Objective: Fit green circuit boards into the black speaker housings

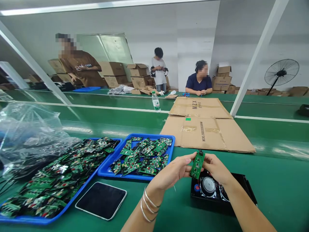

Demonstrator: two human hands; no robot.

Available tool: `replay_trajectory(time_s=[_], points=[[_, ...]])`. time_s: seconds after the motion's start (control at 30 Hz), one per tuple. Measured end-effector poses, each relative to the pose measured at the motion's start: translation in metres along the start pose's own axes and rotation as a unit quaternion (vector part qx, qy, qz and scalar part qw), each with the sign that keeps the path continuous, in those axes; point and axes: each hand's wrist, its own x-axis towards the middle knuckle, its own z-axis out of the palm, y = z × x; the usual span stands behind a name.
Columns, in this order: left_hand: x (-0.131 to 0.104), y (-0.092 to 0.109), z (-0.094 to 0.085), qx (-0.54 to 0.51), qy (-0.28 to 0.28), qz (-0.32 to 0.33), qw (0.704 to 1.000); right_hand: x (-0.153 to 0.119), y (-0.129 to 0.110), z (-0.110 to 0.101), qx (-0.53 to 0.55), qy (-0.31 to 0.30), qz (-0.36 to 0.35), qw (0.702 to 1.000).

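Observation:
A green circuit board (197,165) is held up between my two hands, tilted, with small parts showing on its face. My left hand (174,169) pinches its left edge, and several bangles circle that wrist. At the board's right edge, my right hand (215,167) grips it with closed fingers. Just below and behind the hands sits a black speaker box (214,203) with its inside exposed. A round silver speaker magnet (208,186) shows inside it, beside a small blue and red part. My right forearm hides part of the box.
Blue trays (135,177) piled with circuit boards stand at the left, the larger beside a clear plastic bag (36,129). A tablet (102,200) lies in front. Flattened cardboard (207,129) and a water bottle (156,102) are farther back. Several people are beyond.

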Motion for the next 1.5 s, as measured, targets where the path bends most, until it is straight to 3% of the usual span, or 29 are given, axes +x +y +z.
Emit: replay_trajectory(time_s=[0.13, 0.23, 0.4, 0.53, 0.63, 0.73, 0.83, 0.93, 1.03, 1.13, 1.2, 1.33, 1.4, 1.5], points=[[-0.004, 0.0, 0.001, 0.025, -0.002, -0.008, 1.0, -0.004, -0.006, -0.004, 0.006, -0.02, 0.003, 1.0], [-0.005, 0.0, 0.004, 0.148, 0.037, -0.008, 0.988, -0.008, -0.014, -0.005, -0.02, -0.039, 0.006, 0.999], [-0.004, -0.001, 0.017, 0.412, 0.098, 0.046, 0.905, -0.02, -0.027, -0.001, -0.182, 0.012, -0.006, 0.983], [-0.011, 0.005, 0.017, 0.504, 0.098, 0.043, 0.857, -0.04, -0.031, -0.019, -0.301, 0.075, 0.002, 0.951], [-0.02, 0.014, 0.013, 0.498, 0.073, 0.015, 0.864, -0.065, -0.029, -0.047, -0.415, 0.109, 0.036, 0.903], [-0.021, 0.018, 0.019, 0.45, -0.026, -0.053, 0.891, -0.087, -0.02, -0.066, -0.511, 0.043, 0.115, 0.851], [-0.009, 0.009, 0.035, 0.385, -0.129, -0.13, 0.905, -0.096, -0.008, -0.067, -0.591, -0.001, 0.157, 0.792], [0.009, -0.012, 0.045, 0.294, -0.151, -0.189, 0.925, -0.092, 0.0, -0.059, -0.625, -0.001, 0.147, 0.766], [0.023, -0.033, 0.042, 0.222, -0.092, -0.15, 0.959, -0.084, 0.0, -0.053, -0.627, 0.012, 0.128, 0.769], [0.032, -0.046, 0.033, 0.228, 0.011, -0.071, 0.971, -0.078, -0.001, -0.05, -0.606, 0.032, 0.104, 0.788], [0.035, -0.05, 0.028, 0.248, 0.064, -0.043, 0.966, -0.074, 0.001, -0.047, -0.545, 0.051, 0.081, 0.833], [0.038, -0.054, 0.024, 0.263, 0.118, -0.029, 0.957, -0.066, 0.016, -0.039, -0.346, 0.08, 0.056, 0.933], [0.039, -0.056, 0.023, 0.265, 0.139, -0.025, 0.954, -0.062, 0.027, -0.036, -0.237, 0.086, 0.075, 0.965], [0.041, -0.059, 0.021, 0.265, 0.147, -0.015, 0.953, -0.059, 0.038, -0.035, -0.125, 0.087, 0.114, 0.982]])
